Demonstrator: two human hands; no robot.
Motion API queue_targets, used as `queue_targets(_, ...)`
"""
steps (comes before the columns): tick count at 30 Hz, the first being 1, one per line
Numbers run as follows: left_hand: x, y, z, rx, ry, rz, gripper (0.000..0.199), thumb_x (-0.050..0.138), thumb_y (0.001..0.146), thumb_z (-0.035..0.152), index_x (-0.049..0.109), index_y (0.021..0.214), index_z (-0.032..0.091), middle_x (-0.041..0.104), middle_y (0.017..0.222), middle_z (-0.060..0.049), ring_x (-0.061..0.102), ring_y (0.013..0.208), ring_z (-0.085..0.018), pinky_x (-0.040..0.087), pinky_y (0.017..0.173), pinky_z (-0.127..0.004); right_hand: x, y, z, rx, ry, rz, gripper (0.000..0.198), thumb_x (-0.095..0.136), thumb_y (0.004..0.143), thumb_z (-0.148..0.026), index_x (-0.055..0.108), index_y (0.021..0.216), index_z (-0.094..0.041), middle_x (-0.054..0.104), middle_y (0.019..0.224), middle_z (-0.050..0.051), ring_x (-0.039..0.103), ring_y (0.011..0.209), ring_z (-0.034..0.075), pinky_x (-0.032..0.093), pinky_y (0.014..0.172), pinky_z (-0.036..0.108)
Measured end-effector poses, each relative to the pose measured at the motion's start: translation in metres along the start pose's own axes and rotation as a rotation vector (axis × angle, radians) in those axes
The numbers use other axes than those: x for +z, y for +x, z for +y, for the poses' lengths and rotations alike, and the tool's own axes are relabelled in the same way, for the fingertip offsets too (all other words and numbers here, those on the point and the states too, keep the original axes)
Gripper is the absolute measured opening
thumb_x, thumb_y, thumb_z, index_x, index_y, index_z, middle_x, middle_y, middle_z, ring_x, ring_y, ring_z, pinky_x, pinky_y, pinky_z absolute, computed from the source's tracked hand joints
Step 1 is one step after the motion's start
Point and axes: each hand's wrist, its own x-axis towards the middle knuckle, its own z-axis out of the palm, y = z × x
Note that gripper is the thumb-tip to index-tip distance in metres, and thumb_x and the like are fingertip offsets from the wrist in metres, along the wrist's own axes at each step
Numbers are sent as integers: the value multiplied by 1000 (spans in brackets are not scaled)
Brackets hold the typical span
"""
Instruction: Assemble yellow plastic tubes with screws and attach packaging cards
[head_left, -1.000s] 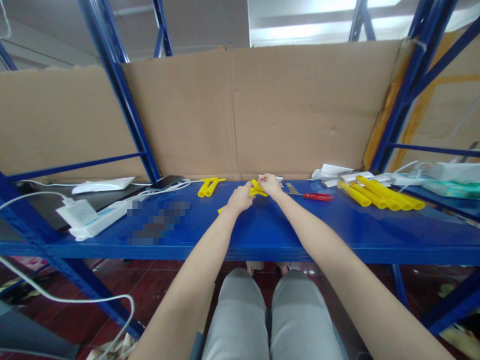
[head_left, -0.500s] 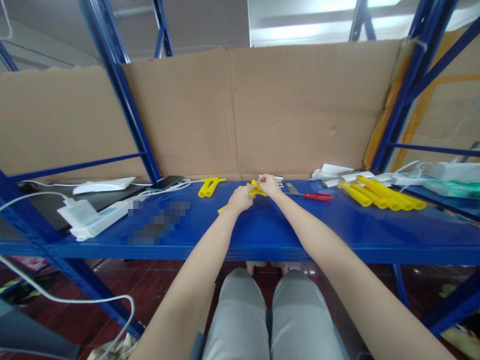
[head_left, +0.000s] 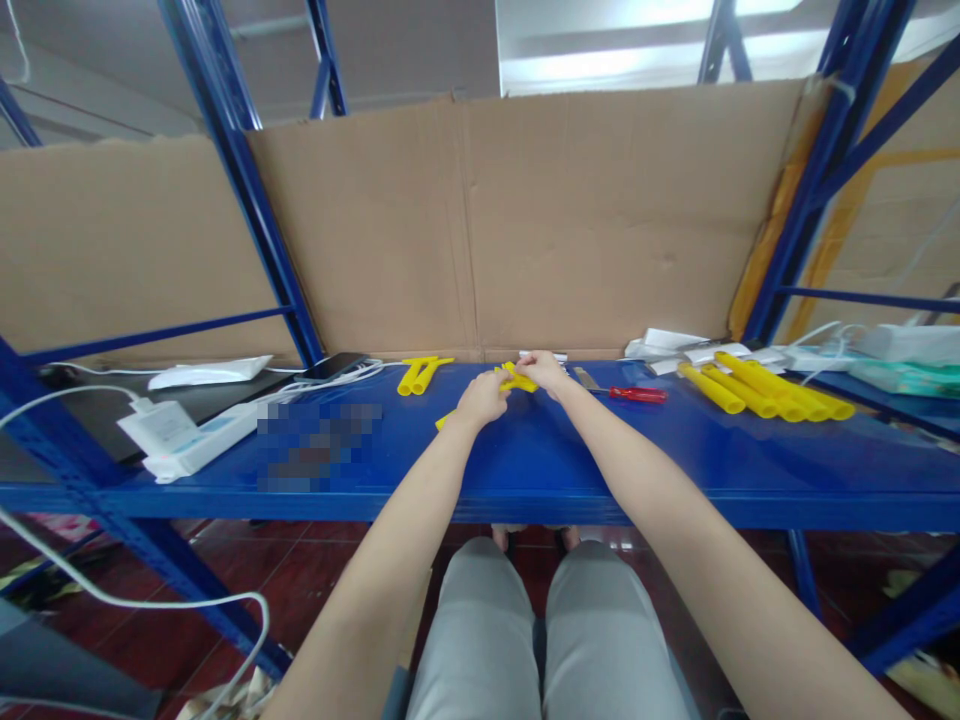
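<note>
Blue and smooth, the shelf (head_left: pixel 540 465) runs beneath both forearms, probably serving as a low work surface. Just beside the left wrist a yellow tip (head_left: pixel 444 421) pokes out; whether it belongs to the piece in hand cannot be told. The left hand (head_left: pixel 484 400) grasps a yellow piece (head_left: pixel 519 379) between the two hands, seemingly to steady it, while the right hand (head_left: pixel 543 371) pinches its far part, leaving finer contact hidden. Right of the right hand lies a red screwdriver (head_left: pixel 637 395), perhaps for easy reach. Farther right, yellow tubes (head_left: pixel 750 390) lie side by side, likely grouped to stay together.
</note>
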Motion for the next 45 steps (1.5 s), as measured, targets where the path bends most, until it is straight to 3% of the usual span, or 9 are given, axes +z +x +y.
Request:
queue_targets(7, 1, -1, 0, 2, 17, -13, 38, 53, 85, 12, 64, 120, 21, 66, 121, -7, 59, 115, -21, 43, 100, -29, 1, 0, 1, 51, 53, -13, 12, 57, 72, -5, 66, 70, -13, 60, 59, -2, 49, 52, 7, 42, 57, 18)
queue_targets(15, 0, -2, -1, -9, 30, -59, 36, 55, 84, 12, 63, 118, 21, 67, 118, -8, 61, 112, -22, 45, 97, -31, 1, -2, 2, 96, 33, -67, 23, 52, 74, 0, 56, 56, -15, 52, 49, -4, 45, 46, 7, 38, 50, 18)
queue_targets(25, 2, -1, -2, -41, 25, -62, 32, 59, 83, 15, 65, 114, 21, 68, 115, -9, 62, 109, -23, 47, 94, -33, -4, -7, 2, 150, -81, -148, 17, 66, 73, -14, 56, 60, -15, 51, 44, -4, 45, 42, 7, 34, 40, 16)
queue_targets(33, 1, -1, -2, -62, 36, -82, 32, 60, 82, 16, 64, 114, 22, 67, 116, -9, 61, 111, -23, 46, 96, -33, -2, -9, 0, 95, -191, -146, 18, 73, 70, -20, 59, 60, -15, 50, 42, -4, 43, 40, 7, 34, 40, 18)
queue_targets(38, -1, -3, 1, -102, 89, -95, 34, 61, 82, 18, 60, 116, 19, 67, 115, -12, 61, 110, -25, 47, 93, -35, -2, -6, 3, 58, -248, -236, 23, 77, 69, -25, 60, 57, -15, 47, 38, -4, 40, 36, 6, 33, 39, 19)
queue_targets(45, -8, -6, 8, -104, 211, -139, 30, 56, 87, 21, 59, 115, 14, 65, 116, -16, 61, 111, -27, 47, 93, -34, 0, -7, 0, 7, -319, -229, 23, 72, 69, -16, 56, 53, -16, 45, 38, -5, 41, 37, 7, 29, 38, 18)
